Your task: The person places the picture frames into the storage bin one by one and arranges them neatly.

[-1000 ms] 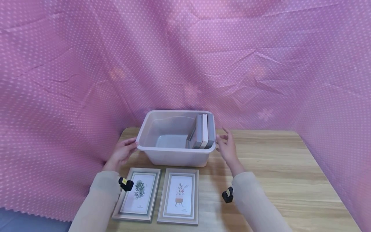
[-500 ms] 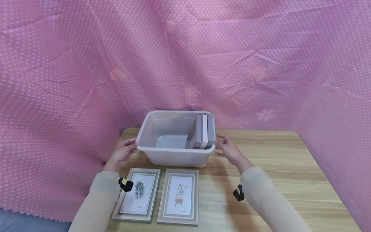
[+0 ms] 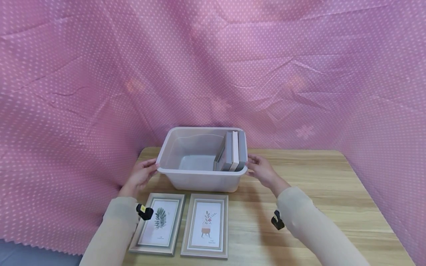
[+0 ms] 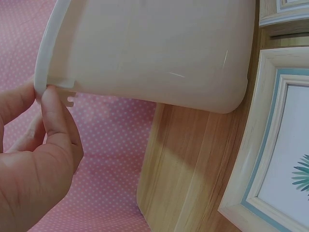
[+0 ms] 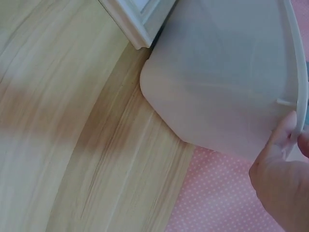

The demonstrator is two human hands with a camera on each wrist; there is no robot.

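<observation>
A pale plastic storage bin [image 3: 199, 181] stands at the back of the table. My left hand [image 3: 141, 174] pinches its left rim between thumb and fingers, plain in the left wrist view, where the bin wall [image 4: 159, 48] fills the top. On the opposite side my right hand [image 3: 264, 171] grips the right rim, the thumb and fingers around the edge in the right wrist view [image 5: 282, 169]. Several frames [image 3: 235, 147] stand upright inside, against the bin's right end. In front of the bin lie two picture frames, one with a green leaf print [image 3: 161, 218], the other with a potted plant print [image 3: 205, 225].
The wooden table [image 3: 309, 192] extends to the right of the bin. A pink dotted cloth [image 3: 213, 74] hangs behind and along both sides. The two flat frames lie close to the bin's front wall.
My right hand has turned and come down slightly onto the bin's right rim, its elbow swinging outward to the right. The left hand, bin and frames look nearly unmoved.
</observation>
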